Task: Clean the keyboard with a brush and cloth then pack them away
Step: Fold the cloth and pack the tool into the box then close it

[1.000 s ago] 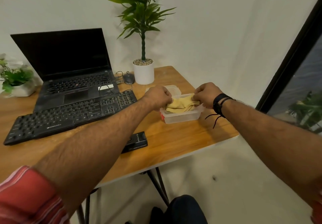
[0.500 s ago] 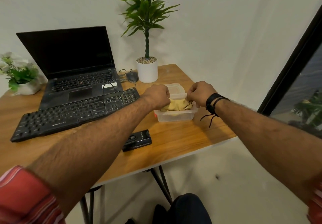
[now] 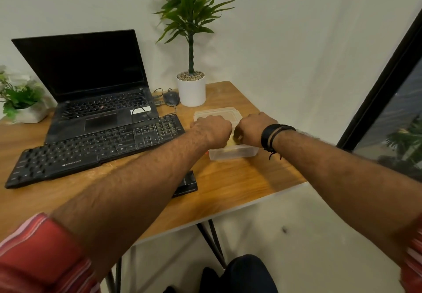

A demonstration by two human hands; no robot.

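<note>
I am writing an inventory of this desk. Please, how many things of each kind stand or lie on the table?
Keyboard devices: 2, laptop, keyboard
Potted plants: 2, tall plant, small plant
Mouse: 1
Plastic container: 1
Lid: 1
Yellow cloth: 1
Small black box: 1
Total: 9

The table [image 3: 228, 185] is warm orange-brown wood with visible grain and a pale edge, on black legs. The keyboard [image 3: 91, 149] is black with faint pale lettering, and the laptop [image 3: 96, 92] behind it is black with a dark screen and a small white sticker. A sliver of yellow cloth [image 3: 231, 142] shows inside the clear, colourless plastic container [image 3: 235, 152], whose lid [image 3: 225, 113] is likewise translucent. The sleeve [image 3: 41, 256] is red with thin pale stripes. The wristband [image 3: 270, 135] is black. A white pot [image 3: 191, 92] holds a green leafy plant over beige pebbles. The mouse [image 3: 171, 98] is black, the wall off-white
</note>
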